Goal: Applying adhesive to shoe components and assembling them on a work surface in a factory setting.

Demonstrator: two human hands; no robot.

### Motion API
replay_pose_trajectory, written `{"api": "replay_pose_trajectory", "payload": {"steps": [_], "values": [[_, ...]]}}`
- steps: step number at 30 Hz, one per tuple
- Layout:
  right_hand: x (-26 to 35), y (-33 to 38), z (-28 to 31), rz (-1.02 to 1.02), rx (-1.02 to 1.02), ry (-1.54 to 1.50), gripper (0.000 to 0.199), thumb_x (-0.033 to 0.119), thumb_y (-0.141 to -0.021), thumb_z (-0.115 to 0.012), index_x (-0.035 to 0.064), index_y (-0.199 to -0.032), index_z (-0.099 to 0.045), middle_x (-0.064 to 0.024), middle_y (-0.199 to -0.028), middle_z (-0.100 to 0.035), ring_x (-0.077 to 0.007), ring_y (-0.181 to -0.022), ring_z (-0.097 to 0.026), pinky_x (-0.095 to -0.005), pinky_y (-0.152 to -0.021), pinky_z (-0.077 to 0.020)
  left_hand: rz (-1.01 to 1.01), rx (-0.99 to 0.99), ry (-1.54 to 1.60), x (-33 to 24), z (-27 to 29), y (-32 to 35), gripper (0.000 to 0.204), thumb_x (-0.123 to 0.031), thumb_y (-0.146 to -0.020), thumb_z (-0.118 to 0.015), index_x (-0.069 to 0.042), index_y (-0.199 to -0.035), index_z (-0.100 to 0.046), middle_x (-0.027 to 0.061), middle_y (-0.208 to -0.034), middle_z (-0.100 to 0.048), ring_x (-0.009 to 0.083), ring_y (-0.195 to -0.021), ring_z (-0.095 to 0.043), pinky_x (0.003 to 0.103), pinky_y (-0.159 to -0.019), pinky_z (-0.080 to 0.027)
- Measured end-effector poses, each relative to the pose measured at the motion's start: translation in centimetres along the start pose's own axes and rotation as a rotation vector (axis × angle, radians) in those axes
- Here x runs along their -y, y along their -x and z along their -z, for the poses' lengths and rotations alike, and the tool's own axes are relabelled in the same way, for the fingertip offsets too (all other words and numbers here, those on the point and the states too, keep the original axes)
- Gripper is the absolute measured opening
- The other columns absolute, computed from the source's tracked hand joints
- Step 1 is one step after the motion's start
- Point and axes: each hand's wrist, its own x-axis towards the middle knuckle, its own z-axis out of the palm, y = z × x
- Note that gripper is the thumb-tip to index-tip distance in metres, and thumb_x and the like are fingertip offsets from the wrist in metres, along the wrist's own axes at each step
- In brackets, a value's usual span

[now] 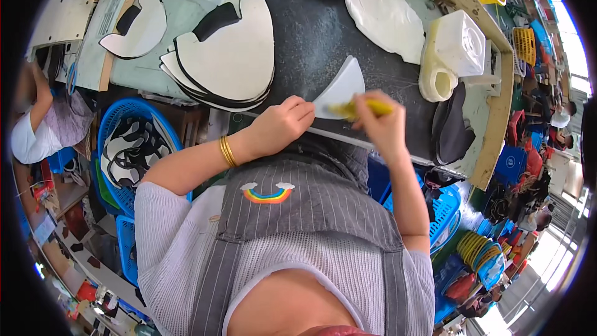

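A fan-shaped white sheet piece [346, 84] lies on the black work mat at the table's near edge. With fingers curled, my left hand [285, 126] grips its left corner. My right hand [387, 126], a little blurred by motion, is closed around a yellow-handled brush [372, 108]. The brush's tip end is down on the white piece near its lower edge. To the left sits a stack of white curved pieces [230, 50] with black edging. On the right stands a cut-open white plastic jug [440, 82] with its round mouth facing me.
A white plastic film [382, 18] lies beyond the jug. Black curved pieces [453, 126] rest at the right edge. A blue basket [107, 126] holding black and white pieces stands left of my arm. Wooden strips [497, 118] border the table. Another person [46, 115] sits at far left.
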Motion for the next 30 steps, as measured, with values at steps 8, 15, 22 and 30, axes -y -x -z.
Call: {"api": "replay_pose_trajectory", "payload": {"steps": [8, 15, 22, 30], "values": [[-0.8, 1.4, 4.4, -0.02, -0.029, -0.048, 0.008, 0.006, -0.085, -0.062, -0.0008, -0.082, -0.063, -0.0077, -0.074, -0.061, -0.0108, -0.061, -0.058, -0.0229, -0.052, -0.0448, 0.003, -0.046, -0.048, -0.5, 0.2, -0.8, 0.019, -0.005, -0.067, -0.059, 0.001, -0.085, -0.061, 0.009, -0.089, -0.063, 0.023, -0.083, -0.061, 0.03, -0.067, -0.053], [0.8, -1.7, 15.2, 0.125, -0.705, 0.019, 0.023, 0.018, -0.087, -0.061, -0.0047, -0.084, -0.063, -0.0063, -0.071, -0.063, -0.0107, -0.056, -0.058, -0.0219, -0.053, -0.0455, 0.217, -0.194, 0.32, 0.5, 4.0, -4.1, 0.009, -0.003, -0.07, -0.07, -0.003, -0.076, -0.063, 0.0084, -0.073, -0.063, 0.0245, -0.07, -0.062, 0.032, -0.064, -0.05], [-1.1, -3.4, 15.7, -0.071, -0.575, 0.05, 0.027, 0.023, -0.085, -0.063, -0.003, -0.077, -0.064, -0.0047, -0.061, -0.059, -0.0104, -0.052, -0.054, -0.0227, -0.047, -0.0417, 0.597, 0.232, 0.753, 2.2, 5.2, -5.0, 0.011, -0.006, -0.074, -0.07, -0.002, -0.083, -0.066, 0.0043, -0.077, -0.066, 0.0087, -0.068, -0.059, 0.022, -0.064, -0.046], [1.8, -7.3, 9.5, 0.036, -0.188, -0.341, 0.022, 0.017, -0.088, -0.059, -0.0049, -0.089, -0.062, -0.0097, -0.076, -0.062, -0.0134, -0.062, -0.059, -0.0236, -0.047, -0.0456, 0.727, -0.054, 0.841, 12.2, 11.5, -9.5, 0.014, -0.008, -0.078, -0.065, 0.003, -0.087, -0.065, 0.0052, -0.078, -0.065, 0.0111, -0.071, -0.061, 0.024, -0.068, -0.049]]}}
